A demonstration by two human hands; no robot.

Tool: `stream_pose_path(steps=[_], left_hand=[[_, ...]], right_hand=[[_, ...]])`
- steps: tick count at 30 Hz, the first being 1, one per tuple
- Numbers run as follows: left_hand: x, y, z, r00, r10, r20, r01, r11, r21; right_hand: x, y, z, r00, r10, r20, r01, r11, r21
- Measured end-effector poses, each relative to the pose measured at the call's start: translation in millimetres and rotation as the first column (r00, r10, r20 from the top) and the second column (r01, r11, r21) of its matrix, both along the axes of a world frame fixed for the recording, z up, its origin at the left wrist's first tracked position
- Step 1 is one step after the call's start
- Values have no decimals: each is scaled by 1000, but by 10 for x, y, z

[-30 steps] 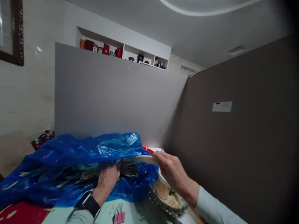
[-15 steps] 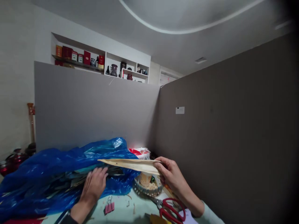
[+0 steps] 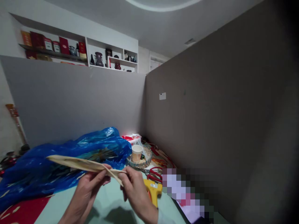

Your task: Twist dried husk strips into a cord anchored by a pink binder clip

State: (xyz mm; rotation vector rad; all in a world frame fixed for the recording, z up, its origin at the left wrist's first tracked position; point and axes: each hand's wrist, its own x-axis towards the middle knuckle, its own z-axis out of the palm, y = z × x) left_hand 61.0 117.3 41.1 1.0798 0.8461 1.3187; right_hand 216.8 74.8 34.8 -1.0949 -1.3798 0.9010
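The left hand (image 3: pixel 88 186) and right hand (image 3: pixel 138 190) both pinch a pale dried leaf (image 3: pixel 74 163), apparently splitting it, which calls next for gentle pulling.

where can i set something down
Bare: pale green tabletop between red sheet and yellow tool, beneath left hand and right hand; a smaller patch between that tool and the blurred-out item. Crowded behind: blue bag, basket, scissors.

No words, brands or numbers can be read. The white label (image 3: pixel 163 96) on the right partition (image 3: pixel 210 109) shows just a dark mark; the pale sticker (image 3: pixel 154 185) on the near yellow glue gun (image 3: pixel 154 195) and markings on the red boxes (image 3: pixel 64 45) along the far left shelf (image 3: pixel 52 53) are too small.
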Motion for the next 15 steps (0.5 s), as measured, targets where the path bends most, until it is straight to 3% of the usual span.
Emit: stream_pose_path(steps=[3, 5, 7, 10, 11, 13, 15], left_hand=[[-59, -29, -90, 992, 107, -65, -111, 992, -55], [-101, -68, -144, 979, 153, -132, -160, 986, -47], [-157, -119, -177, 960, 157, -233, -159, 987, 7], [-268, -118, -181, 883, 91, -461, -50, 994, 100], [-308, -74, -169, 822, 82, -564, -8, 991, 133], [-375, 93, -119, 611, 220, -761, 4, 960, 281], [-397, 343, -44, 331, 558, -761, -12, 809, 588]], right_hand=[[-38, -52, -16, 957, 211, -200, -222, 974, -36], [-34, -69, -36, 925, 280, -258, -301, 953, -42], [-19, -84, -71, 941, 283, -187, -292, 956, -25], [22, -88, -122, 972, 231, -34, -231, 973, -7], [42, -81, -129, 982, 190, -7, -190, 982, -4], [91, -51, -127, 996, 82, 18, -83, 997, 12], [144, -11, -118, 999, -20, 27, 20, 1000, 24]])
